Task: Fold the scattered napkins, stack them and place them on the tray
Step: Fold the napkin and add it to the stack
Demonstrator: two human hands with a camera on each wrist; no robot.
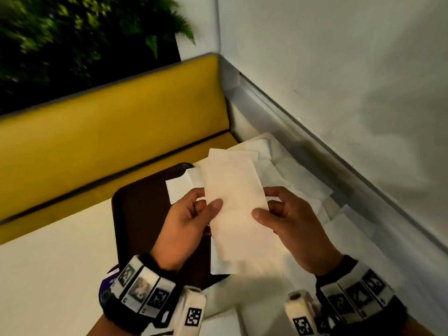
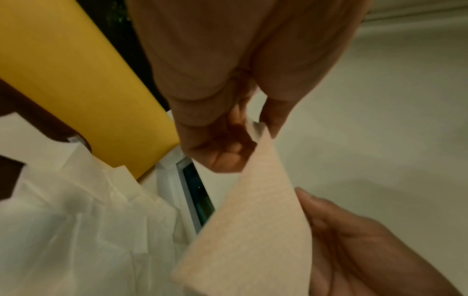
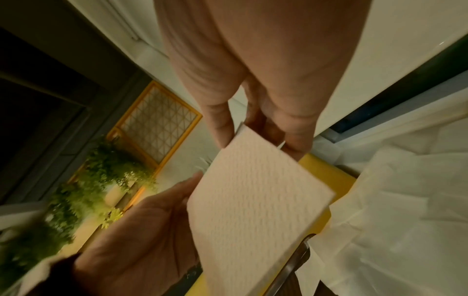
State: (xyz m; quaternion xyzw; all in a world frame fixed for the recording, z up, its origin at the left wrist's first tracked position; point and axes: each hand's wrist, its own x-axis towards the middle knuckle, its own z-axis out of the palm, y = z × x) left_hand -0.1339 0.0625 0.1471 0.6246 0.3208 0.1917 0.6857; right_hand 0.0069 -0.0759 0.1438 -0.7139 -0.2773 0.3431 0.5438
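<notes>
Both hands hold one white napkin (image 1: 236,207), folded into a long strip, in the air above the table. My left hand (image 1: 194,214) pinches its left edge between thumb and fingers; my right hand (image 1: 274,212) pinches its right edge. The same napkin (image 2: 253,230) shows in the left wrist view and, with its embossed face, the napkin (image 3: 255,204) fills the right wrist view. Below lies a dark brown tray (image 1: 140,209) with a white napkin (image 1: 180,187) on its far part. Several loose napkins (image 1: 288,180) lie scattered behind and to the right.
A white table (image 1: 53,270) carries the tray. A yellow bench (image 1: 109,122) runs along its far side with dark green plants (image 1: 72,32) behind it. A white wall (image 1: 339,81) with a grey ledge (image 1: 303,132) closes off the right side.
</notes>
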